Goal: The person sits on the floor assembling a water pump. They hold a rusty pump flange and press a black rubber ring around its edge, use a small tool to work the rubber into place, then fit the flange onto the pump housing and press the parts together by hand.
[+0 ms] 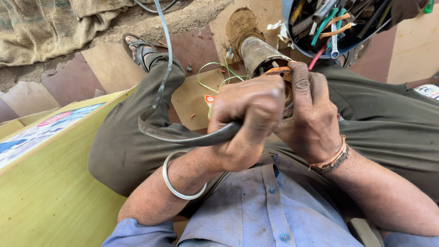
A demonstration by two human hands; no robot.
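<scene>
A grey metal cylinder, a motor body (257,53), lies between my knees with its open end toward me, copper windings showing at its mouth. My left hand (249,121) is closed around a flat grey metal strip (162,82) that curves up and away to the top of the view. My right hand (311,114) presses its fingers on the cylinder's open end, thumb on the rim. Thin green wires (219,75) trail from the cylinder onto the floor.
A round tray of hand tools (336,25) sits beyond my right knee. A yellow-green box (50,183) with a printed label stands at my left. Burlap sacking (45,27) lies at the far left. My sandalled foot (137,48) rests on the tiled floor.
</scene>
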